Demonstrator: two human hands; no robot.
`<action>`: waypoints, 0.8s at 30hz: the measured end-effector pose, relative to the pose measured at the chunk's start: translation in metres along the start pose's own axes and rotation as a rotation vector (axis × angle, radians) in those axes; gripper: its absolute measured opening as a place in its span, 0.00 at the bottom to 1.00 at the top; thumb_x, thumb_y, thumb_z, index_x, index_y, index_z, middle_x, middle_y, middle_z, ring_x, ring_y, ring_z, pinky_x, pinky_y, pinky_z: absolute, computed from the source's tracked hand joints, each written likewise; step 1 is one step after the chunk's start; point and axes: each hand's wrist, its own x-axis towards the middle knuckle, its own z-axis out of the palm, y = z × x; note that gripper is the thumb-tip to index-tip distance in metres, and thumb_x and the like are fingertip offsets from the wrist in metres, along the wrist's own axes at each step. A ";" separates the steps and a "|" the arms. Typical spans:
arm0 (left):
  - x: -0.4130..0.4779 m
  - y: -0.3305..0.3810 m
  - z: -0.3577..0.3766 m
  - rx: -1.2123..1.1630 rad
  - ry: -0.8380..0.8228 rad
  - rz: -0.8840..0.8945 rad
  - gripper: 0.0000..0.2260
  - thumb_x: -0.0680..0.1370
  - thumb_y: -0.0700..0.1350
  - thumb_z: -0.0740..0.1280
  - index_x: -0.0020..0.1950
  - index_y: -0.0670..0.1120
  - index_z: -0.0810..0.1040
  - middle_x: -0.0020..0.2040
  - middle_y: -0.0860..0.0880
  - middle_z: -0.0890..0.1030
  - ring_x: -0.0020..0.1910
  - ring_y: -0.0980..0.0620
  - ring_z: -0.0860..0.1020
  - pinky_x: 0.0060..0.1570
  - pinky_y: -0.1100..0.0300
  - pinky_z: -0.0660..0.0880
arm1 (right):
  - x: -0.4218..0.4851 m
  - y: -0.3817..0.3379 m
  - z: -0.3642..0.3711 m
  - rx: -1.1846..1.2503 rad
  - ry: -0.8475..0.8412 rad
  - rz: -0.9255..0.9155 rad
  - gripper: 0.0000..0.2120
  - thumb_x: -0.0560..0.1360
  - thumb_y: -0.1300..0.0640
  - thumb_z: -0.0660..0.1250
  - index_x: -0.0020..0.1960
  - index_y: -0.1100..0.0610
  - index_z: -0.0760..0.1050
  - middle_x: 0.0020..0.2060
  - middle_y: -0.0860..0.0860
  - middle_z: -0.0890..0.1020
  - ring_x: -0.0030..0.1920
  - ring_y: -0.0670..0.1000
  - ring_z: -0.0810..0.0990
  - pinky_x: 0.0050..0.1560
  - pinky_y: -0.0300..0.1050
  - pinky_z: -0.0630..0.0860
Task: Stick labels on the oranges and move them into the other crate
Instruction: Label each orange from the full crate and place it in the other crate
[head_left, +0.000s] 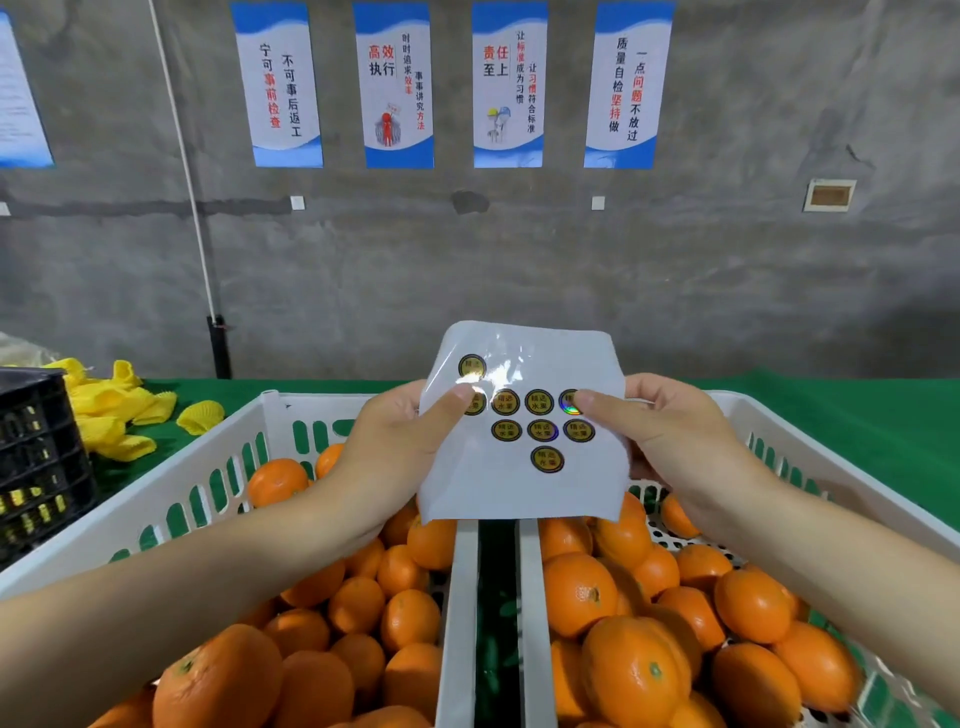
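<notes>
Above the gap between two white crates, left grip and right grip pinch the label sheet by its side edges. Right thumb covers a row-end label, likely the next one peeled; oranges lie just below.

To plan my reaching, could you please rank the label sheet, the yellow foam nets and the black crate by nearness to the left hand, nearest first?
1. The label sheet: pinched by the left hand, at centre.
2. The yellow foam nets: lying further left.
3. The black crate: at the far left edge.
</notes>
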 end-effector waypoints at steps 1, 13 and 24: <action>0.000 0.000 0.000 0.003 -0.011 0.001 0.09 0.81 0.51 0.66 0.52 0.49 0.84 0.46 0.50 0.88 0.44 0.51 0.86 0.36 0.64 0.80 | 0.000 0.000 -0.001 -0.025 0.036 -0.024 0.11 0.75 0.51 0.72 0.51 0.57 0.79 0.39 0.51 0.87 0.38 0.50 0.86 0.30 0.39 0.79; -0.006 -0.002 0.006 0.096 -0.086 -0.041 0.10 0.82 0.50 0.64 0.50 0.51 0.84 0.45 0.55 0.87 0.44 0.57 0.86 0.36 0.69 0.78 | -0.001 0.000 -0.006 -0.181 0.194 -0.114 0.09 0.80 0.50 0.65 0.50 0.55 0.79 0.38 0.50 0.86 0.37 0.50 0.85 0.31 0.44 0.80; -0.013 0.002 0.008 0.117 -0.153 -0.051 0.10 0.80 0.48 0.68 0.49 0.44 0.86 0.45 0.49 0.88 0.43 0.51 0.86 0.38 0.65 0.80 | -0.013 0.004 0.005 -1.153 0.280 -0.754 0.23 0.72 0.53 0.74 0.65 0.52 0.76 0.69 0.56 0.71 0.68 0.59 0.62 0.64 0.52 0.54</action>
